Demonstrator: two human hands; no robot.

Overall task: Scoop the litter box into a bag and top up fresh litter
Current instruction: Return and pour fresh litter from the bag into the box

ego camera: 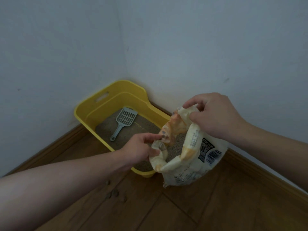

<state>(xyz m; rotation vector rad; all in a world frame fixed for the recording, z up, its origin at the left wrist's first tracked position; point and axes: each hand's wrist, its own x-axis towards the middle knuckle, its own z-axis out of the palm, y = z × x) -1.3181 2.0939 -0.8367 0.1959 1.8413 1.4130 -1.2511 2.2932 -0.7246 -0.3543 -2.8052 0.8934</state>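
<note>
Meanwhile, I pinched the litter bag [186,157] mouth with my left hand [141,150] and right hand [215,115]; the scoop [124,121] lay beyond my left hand in the litter box [93,112].

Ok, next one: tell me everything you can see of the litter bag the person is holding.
The litter bag is a cream, crinkled sack of plastic-looking film with orange patches, small print and a barcode on a dark panel. Its mouth is open, showing grey granules inside. It stands roughly upright beside the yellow litter box, on or just above the wooden floor; which, I cannot tell. The right hand pinches the far rim, the left hand the near rim.
</note>
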